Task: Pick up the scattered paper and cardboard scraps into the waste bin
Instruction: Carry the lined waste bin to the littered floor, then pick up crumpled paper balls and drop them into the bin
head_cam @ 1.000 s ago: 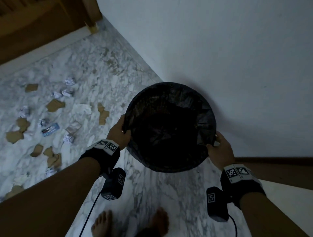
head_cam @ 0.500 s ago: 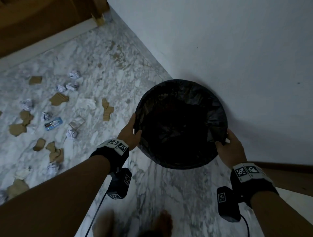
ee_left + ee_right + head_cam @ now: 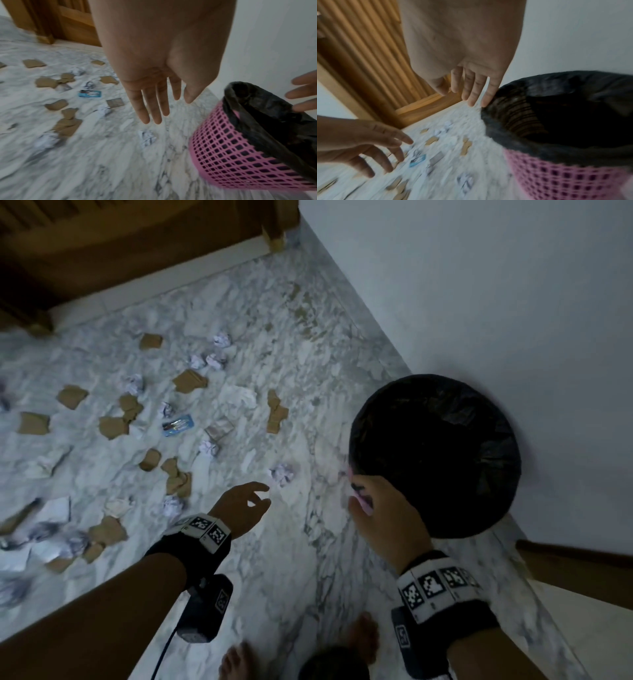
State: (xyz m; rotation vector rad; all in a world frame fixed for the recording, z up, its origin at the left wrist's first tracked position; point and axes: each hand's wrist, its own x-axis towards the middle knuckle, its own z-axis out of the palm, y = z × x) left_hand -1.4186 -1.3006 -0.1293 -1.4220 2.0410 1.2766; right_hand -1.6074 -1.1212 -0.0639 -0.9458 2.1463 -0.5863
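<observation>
The waste bin (image 3: pixel 435 453), pink mesh with a black liner (image 3: pixel 257 115), stands on the marble floor against the white wall. Its pink side (image 3: pixel 565 178) also shows in the right wrist view. My right hand (image 3: pixel 363 501) hovers at the bin's left rim with straight fingers (image 3: pixel 471 97) and holds nothing. My left hand (image 3: pixel 253 501) is open and empty, its fingers (image 3: pixel 154 112) spread above the floor. A crumpled paper ball (image 3: pixel 282 474) lies just beyond them (image 3: pixel 147 137). Brown cardboard scraps (image 3: pixel 275 412) and more paper balls (image 3: pixel 219 359) are strewn to the left.
A blue wrapper (image 3: pixel 178 425) and flat white sheets (image 3: pixel 54 508) lie among the scraps. A wooden door and frame (image 3: pixel 137 251) close the far side, the wall (image 3: pixel 496 302) the right. My bare feet (image 3: pixel 239 659) stand at the bottom edge.
Both hands have let go of the bin, which now stands on the floor. My left hand has swung left toward the nearest paper ball, and my right hand has opened beside the rim.
</observation>
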